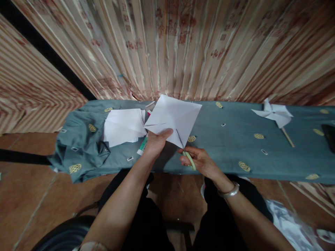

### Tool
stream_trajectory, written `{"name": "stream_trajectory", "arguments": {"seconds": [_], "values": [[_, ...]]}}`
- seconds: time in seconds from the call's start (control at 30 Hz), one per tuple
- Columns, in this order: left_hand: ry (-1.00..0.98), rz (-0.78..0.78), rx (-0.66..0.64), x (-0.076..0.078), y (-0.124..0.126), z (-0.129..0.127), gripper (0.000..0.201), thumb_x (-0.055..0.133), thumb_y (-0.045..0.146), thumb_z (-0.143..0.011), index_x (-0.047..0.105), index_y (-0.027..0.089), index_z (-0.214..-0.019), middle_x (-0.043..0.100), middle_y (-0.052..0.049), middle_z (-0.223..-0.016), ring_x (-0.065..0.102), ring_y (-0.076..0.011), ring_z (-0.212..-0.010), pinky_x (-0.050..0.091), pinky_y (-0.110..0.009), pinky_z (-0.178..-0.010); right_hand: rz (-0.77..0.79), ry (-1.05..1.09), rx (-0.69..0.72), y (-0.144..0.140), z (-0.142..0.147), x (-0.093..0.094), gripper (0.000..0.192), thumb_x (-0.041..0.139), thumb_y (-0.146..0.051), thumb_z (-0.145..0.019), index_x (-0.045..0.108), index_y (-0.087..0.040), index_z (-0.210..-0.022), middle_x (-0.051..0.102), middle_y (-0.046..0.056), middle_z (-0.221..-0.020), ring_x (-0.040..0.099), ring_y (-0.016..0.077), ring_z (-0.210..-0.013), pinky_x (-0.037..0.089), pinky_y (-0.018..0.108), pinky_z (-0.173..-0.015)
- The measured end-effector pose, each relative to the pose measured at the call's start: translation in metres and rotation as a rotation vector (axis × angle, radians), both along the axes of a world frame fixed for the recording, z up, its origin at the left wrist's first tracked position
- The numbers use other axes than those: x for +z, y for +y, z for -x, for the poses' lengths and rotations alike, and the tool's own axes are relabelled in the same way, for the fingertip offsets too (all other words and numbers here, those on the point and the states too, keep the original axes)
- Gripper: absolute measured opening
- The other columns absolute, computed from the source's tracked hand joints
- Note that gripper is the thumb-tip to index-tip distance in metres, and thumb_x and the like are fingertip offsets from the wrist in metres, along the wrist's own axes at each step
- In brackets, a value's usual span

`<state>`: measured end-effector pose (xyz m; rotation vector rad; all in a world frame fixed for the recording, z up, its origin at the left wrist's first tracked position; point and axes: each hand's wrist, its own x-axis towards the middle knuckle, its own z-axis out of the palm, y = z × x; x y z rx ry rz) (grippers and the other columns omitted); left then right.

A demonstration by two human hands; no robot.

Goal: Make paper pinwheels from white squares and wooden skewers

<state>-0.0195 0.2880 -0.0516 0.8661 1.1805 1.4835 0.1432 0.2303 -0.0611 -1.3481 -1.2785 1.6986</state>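
My left hand [156, 142] grips a square sheet of white paper [178, 113] by its near edge, thumb on top. A slit runs inward from the sheet's left corner. In my right hand [196, 159] is a pair of scissors [190, 160] with light green handles, its blade lying over the paper at the near corner. Left of the sheet lies a stack of white paper [124, 126]. A green and white tube or box [142, 146] shows partly beneath my left hand and the sheet; its kind is unclear.
A paper pinwheel [273, 112] on a stick lies to the right on the cloth-covered bench [225, 139]. A dark object [328, 136] sits at the right edge. Behind the bench hangs a patterned curtain [183, 52]. A clear plastic bag [288, 223] rests on the floor.
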Motion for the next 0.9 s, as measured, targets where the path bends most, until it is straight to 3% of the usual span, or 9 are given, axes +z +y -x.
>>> {"name": "stream_trajectory", "arguments": {"seconds": [0.4,0.67,0.9], "values": [[0.009,0.03,-0.036,0.0033,-0.0035,0.0005,0.04,0.079,0.025,-0.056,0.067,0.011,-0.092,0.075,-0.011,-0.09,0.071,-0.029,-0.09,0.056,-0.044,-0.088,0.034,0.037,-0.013,0.0018,0.0013,0.0004,0.056,0.086,-0.055,-0.052,0.072,-0.016,-0.09,0.063,-0.002,-0.062,0.057,0.0112,-0.057,0.044,0.025,-0.054],[-0.014,-0.004,-0.033,0.0042,-0.0022,0.0004,0.053,0.079,0.023,-0.055,0.066,0.012,-0.105,0.075,-0.009,-0.087,0.071,-0.0273,-0.089,0.056,-0.041,-0.085,0.043,0.049,-0.048,0.0022,0.0022,-0.0031,0.053,0.087,-0.052,-0.051,0.072,-0.015,-0.087,0.062,-0.002,-0.058,0.056,0.0106,-0.056,0.043,0.025,-0.055],[0.019,0.028,-0.082,0.0012,-0.0035,0.0004,0.055,0.08,0.024,-0.053,0.067,0.011,-0.105,0.075,-0.009,-0.088,0.07,-0.0247,-0.08,0.057,-0.038,-0.077,-0.011,0.051,-0.02,0.002,0.0015,-0.0014,0.046,0.084,-0.049,-0.057,0.073,-0.017,-0.087,0.062,-0.001,-0.063,0.054,0.0107,-0.058,0.041,0.024,-0.055]]}}
